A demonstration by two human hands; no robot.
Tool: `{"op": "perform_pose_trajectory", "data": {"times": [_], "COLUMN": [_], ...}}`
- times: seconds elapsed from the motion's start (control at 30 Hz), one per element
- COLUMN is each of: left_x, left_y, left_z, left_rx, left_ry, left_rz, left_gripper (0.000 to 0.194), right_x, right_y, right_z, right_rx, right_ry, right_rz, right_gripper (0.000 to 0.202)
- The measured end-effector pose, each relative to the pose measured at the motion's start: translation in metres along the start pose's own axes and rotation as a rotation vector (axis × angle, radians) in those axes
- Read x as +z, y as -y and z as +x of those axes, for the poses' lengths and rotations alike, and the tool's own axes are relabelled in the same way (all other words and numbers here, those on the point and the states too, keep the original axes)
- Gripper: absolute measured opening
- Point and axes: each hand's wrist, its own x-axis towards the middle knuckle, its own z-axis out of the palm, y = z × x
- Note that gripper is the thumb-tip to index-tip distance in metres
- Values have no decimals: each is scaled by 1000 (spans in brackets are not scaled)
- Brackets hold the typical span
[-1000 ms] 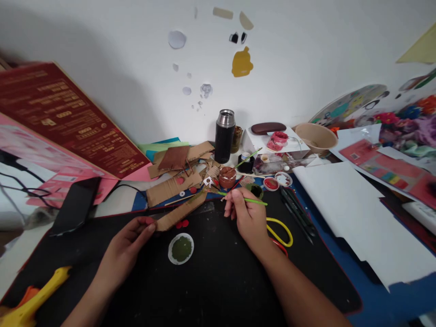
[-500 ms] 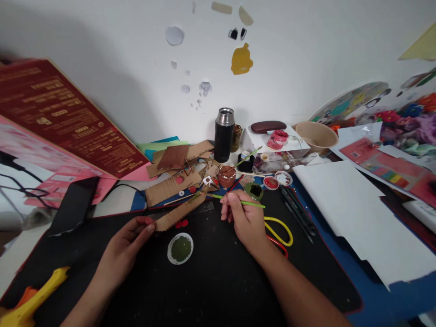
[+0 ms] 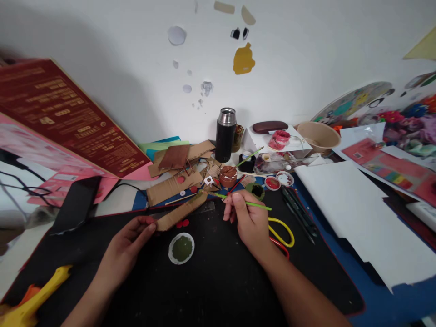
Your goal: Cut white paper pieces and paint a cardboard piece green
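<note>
My left hand (image 3: pixel 131 243) pinches the near end of a cardboard strip (image 3: pixel 180 211), raised at a slant above the black mat. Green paint shows along the strip's far edge. Between the fingers of my right hand (image 3: pixel 247 220) is a slim green paintbrush (image 3: pixel 254 205), its bristles at the strip's far end; whether they touch, I cannot tell. A white lid with green paint (image 3: pixel 181 248) lies below the strip. Beyond my right hand stands an open jar of dark green paint (image 3: pixel 255 190). Small red discs (image 3: pixel 183 223) rest just under the strip.
Cardboard scraps (image 3: pixel 175 181), a brown paint jar (image 3: pixel 228 176) and a black flask (image 3: pixel 225 135) line the back. Scissors with yellow and red handles (image 3: pixel 284 232) lie right of my right hand. A phone (image 3: pixel 76 204) and a yellow-handled tool (image 3: pixel 47 293) are at left.
My right hand with the paintbrush has shifted slightly right. The cardboard strip stays in my left hand, nearly unmoved. The whole view has slid a little.
</note>
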Motion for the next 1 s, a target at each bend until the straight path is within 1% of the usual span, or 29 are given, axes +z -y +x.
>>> {"op": "perform_pose_trajectory", "data": {"times": [0.13,0.2,0.37,0.5,0.6,0.73,0.8,1.0], "left_x": [-2,-2,-3,-5,-4,-4,-5,-7], "left_y": [3,4,6,7,6,6,6,10], "left_z": [1,1,3,3,3,3,3,4], "left_rx": [-16,-16,-16,-15,-19,-24,-22,-30], "left_ry": [-1,3,11,17,12,16,17,22], "left_rz": [24,12,-10,-6,-13,-22,-22,-7], "left_gripper": [57,56,53,53,52,53,52,51], "right_x": [3,3,-1,-4,-3,0,0,-2], "right_y": [1,1,-3,-5,-4,-1,-1,-4], "right_z": [-5,-5,3,9,8,2,1,10], "right_rx": [-24,-26,35,55,66,40,37,81], "right_ry": [75,90,2,-50,-41,41,54,-36], "right_rz": [-42,-68,-27,-30,6,14,4,20], "right_gripper": [41,42,41,43,44,42,42,46]}}
